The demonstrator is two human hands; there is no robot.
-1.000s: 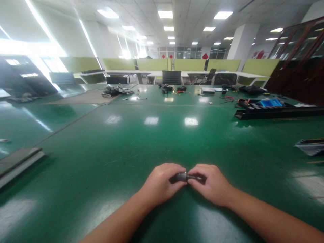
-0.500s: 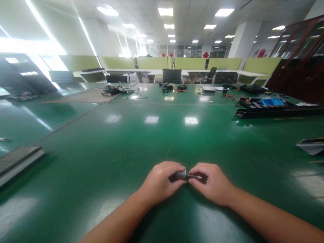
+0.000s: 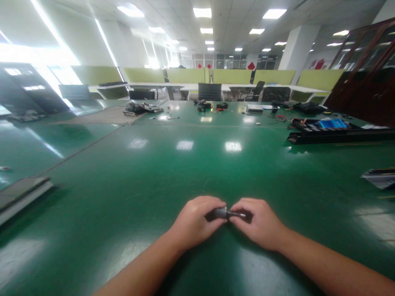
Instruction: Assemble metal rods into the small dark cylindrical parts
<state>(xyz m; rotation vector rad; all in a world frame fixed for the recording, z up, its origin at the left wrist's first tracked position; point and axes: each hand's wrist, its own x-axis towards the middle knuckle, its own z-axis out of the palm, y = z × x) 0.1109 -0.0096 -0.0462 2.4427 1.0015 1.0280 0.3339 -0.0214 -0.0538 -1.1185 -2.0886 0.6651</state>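
Head view shows us working near the front edge of a broad green table (image 3: 191, 172); our left hand (image 3: 194, 224) and right hand (image 3: 261, 224) meet knuckle to knuckle, each curled around one end of a small dark metal cylinder (image 3: 226, 213) that lies level between them, just above or resting on the table surface, we cannot tell which; the left grips the thicker grey end, the right pinches the thinner dark end, and both grasps look firm. We judge the main risk to be a slip; the piece is short and smooth, most of it is buried under our fingers, and if the two ends part suddenly one half could skid away across the glossy top; uneven twisting could also cock the ends out of line. Nothing crowds the hands; the nearest objects are well apart: a flat grey panel (image 3: 21, 197) at the near left edge, a thin dark sheet (image 3: 379, 179) at the right edge, a long black tray (image 3: 336, 133) holding a blue item (image 3: 331, 123) farther right; loose cables and tools (image 3: 143, 109) sit at the far side, with a black chair (image 3: 210, 92) and green partitions (image 3: 231, 77) beyond; none of these blocks our reach.
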